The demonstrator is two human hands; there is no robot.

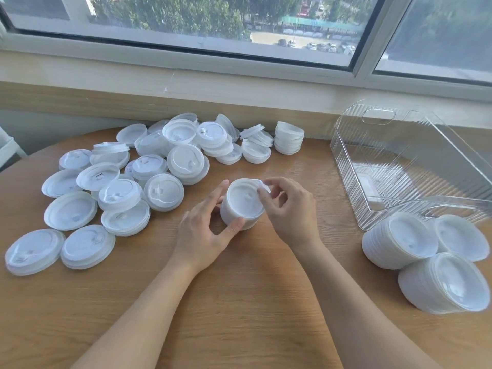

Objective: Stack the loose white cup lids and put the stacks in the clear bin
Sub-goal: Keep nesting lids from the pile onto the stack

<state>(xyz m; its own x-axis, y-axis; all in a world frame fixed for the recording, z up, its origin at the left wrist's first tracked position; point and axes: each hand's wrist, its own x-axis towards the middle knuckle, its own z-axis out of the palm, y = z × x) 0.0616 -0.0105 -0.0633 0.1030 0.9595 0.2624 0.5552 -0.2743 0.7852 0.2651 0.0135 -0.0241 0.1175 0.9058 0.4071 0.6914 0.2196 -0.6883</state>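
Loose white lids (119, 182), too many and too overlapped to be counted, are spread over the desk's (239, 302) left half. At mid-desk, 1 stack (241, 206) is gripped by the left hand (205, 230), its top lid pinched by the right hand (288, 209). 1 short stack (288, 141) stands at the far edge. The clear bin (399, 166) lies right, with 3 stacks (426, 257) beside it.

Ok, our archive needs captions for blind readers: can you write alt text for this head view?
Two bare hands hold a stack of white cup lids over a wooden table, the left hand gripping its side, the right hand pinching its top rim. Loose lids lie at left; an empty clear bin and three finished stacks sit at right.
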